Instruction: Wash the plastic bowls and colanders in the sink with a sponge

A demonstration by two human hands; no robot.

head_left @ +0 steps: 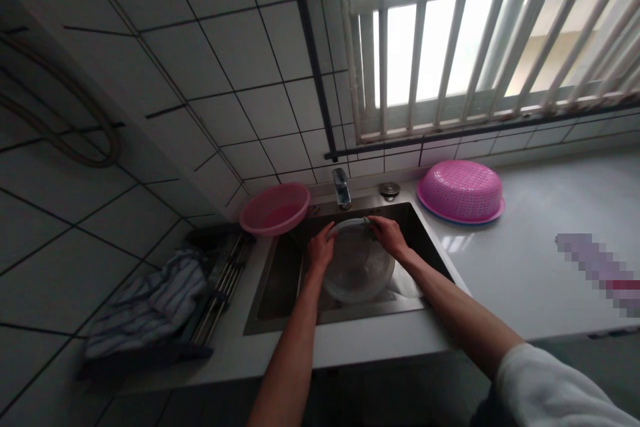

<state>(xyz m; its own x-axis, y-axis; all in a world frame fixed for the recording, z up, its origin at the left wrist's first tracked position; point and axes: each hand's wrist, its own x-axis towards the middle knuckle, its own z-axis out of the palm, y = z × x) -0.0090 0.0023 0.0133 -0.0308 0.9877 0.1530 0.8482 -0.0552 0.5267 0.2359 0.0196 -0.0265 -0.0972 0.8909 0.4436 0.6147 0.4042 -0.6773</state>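
Note:
Both my hands are down in the steel sink (280, 280), holding a round clear bowl (357, 267) by its far rim. My left hand (320, 248) grips the rim on the left with fingers curled over it. On the right side of the rim my right hand (389, 235) is closed in the same way. The bowl is tilted toward me, just below the tap (341, 187).
A pink basin (275, 208) sits at the sink's back left corner. An upturned pink perforated basket (461, 191) rests on the white counter (525, 260) to the right. A striped cloth (145, 303) lies on a rack at the left. Tiled wall and barred window stand behind.

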